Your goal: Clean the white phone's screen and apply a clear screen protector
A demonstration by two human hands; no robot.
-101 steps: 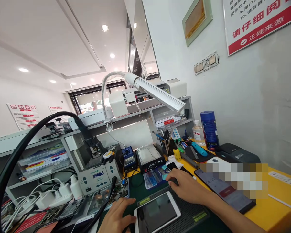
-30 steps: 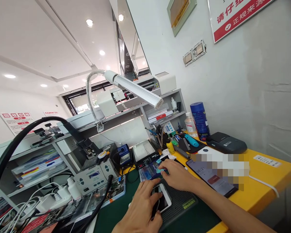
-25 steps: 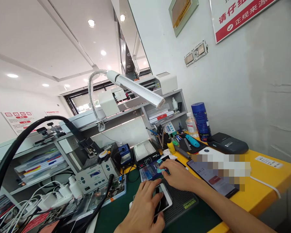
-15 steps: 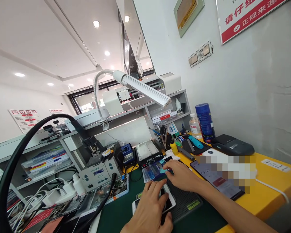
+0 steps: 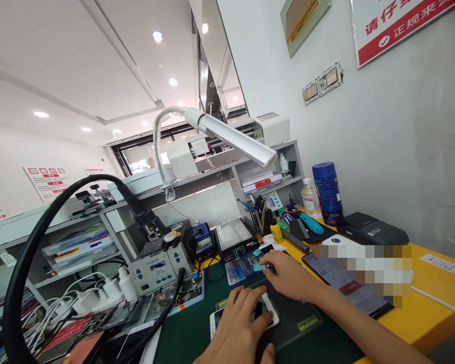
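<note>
My left hand (image 5: 239, 321) lies over a white-framed smartphone (image 5: 269, 309) with a dark screen, its fingers spread across the glass and upper edge. The hand covers much of the phone, which rests partly on a black perforated mat (image 5: 288, 316). Beyond it, my right hand (image 5: 286, 273) hovers over the far side of the mat with bent fingers and a small gap between thumb and forefinger. Nothing shows in that gap. Just left of those fingertips are a small light-blue piece (image 5: 257, 267) and blue plastic packets (image 5: 238, 270).
A larger phone (image 5: 337, 278) showing a timer lies at right on the yellow bench (image 5: 436, 298). A heating plate (image 5: 233, 237), yellow bottle (image 5: 276, 232) and blue can (image 5: 327, 192) stand behind. Cables, a rework station (image 5: 157, 270) and a tray of boards (image 5: 189, 293) crowd the left.
The view has shifted slightly, moving the scene a little to the right. My left fingers have shifted slightly on the phone, and my right hand stays near the blue packets.
</note>
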